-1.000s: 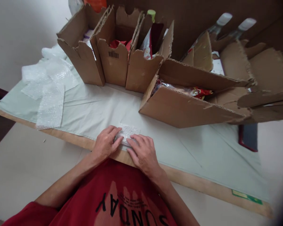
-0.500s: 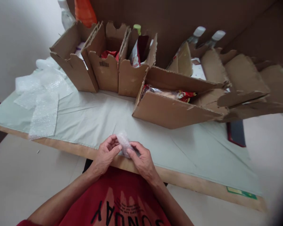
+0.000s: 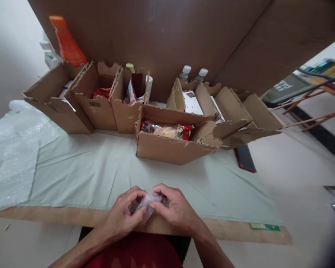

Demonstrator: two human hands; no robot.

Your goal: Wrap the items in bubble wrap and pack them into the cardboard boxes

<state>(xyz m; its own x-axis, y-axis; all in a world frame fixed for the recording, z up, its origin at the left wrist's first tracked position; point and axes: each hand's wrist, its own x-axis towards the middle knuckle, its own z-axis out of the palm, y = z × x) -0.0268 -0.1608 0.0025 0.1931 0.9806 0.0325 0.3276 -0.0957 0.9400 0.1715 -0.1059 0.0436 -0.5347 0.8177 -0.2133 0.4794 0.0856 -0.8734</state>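
Cloth-covered table (image 3: 83,182), bubble-wrap piece (image 3: 147,202) flatter earlier, now bunched, pinched between left hand (image 3: 125,211) and right hand (image 3: 178,208)

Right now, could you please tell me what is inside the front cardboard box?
Inside the front cardboard box, shiny plastic packaging with red and pale parts shows. The box's front side hides the packaging's lower part and whatever lies beneath.

A pale green cloth (image 3: 80,178) covers the table (image 3: 231,229); cardboard boxes (image 3: 162,148) stand across mid-frame; bubble-wrap sheets (image 3: 13,156) lie far left; a dark flat object (image 3: 246,159), right.
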